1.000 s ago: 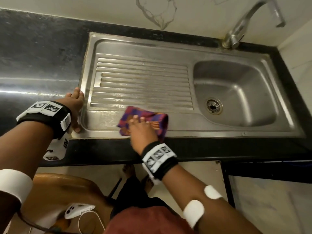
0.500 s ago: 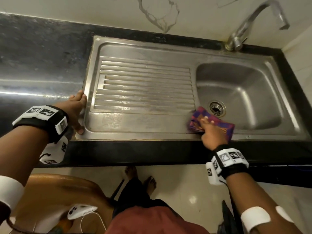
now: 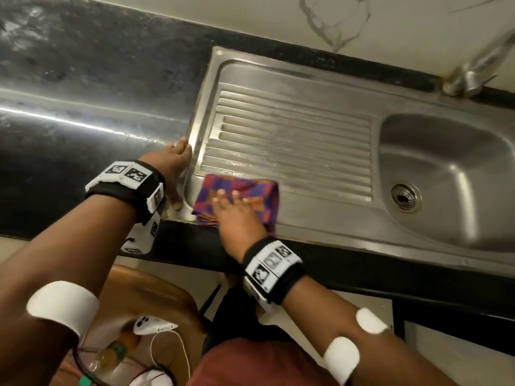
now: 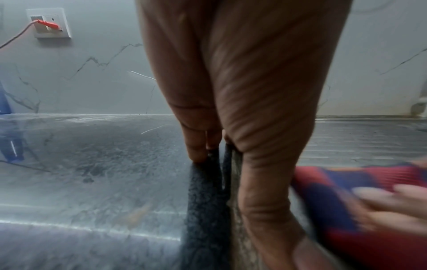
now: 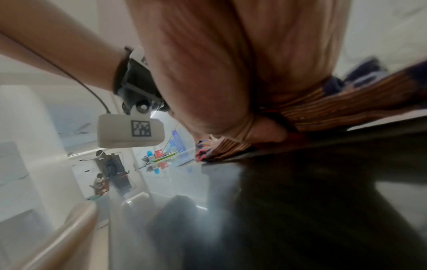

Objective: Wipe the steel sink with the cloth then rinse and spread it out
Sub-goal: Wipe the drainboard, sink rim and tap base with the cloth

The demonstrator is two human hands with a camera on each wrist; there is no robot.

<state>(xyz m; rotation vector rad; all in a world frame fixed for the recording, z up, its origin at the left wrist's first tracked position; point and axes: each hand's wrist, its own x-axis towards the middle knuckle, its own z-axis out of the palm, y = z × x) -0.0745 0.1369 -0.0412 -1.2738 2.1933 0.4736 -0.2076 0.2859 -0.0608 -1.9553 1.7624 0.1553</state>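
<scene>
A folded purple, red and orange checked cloth [image 3: 250, 190] lies on the front left corner of the steel sink [image 3: 292, 87], just below the ribbed drainboard. My right hand [image 3: 234, 207] presses flat on the cloth with straight fingers. In the left wrist view the cloth [image 4: 335, 210] shows blurred at the right. In the right wrist view the cloth [image 5: 346, 102] is bunched under my palm at the counter's edge. My left hand [image 3: 175, 168] rests flat on the sink's left rim and the dark counter, fingers straight, holding nothing.
The basin with its drain [image 3: 404, 196] is to the right, and the tap [image 3: 473, 71] stands at the back right. A dark stone counter [image 3: 83, 93] stretches left. A wall socket with a red plug [image 4: 49, 23] is on the marble wall.
My right hand has swept the cloth left along the sink's front strip, from beside the basin back to the left corner. The left hand has stayed on the rim.
</scene>
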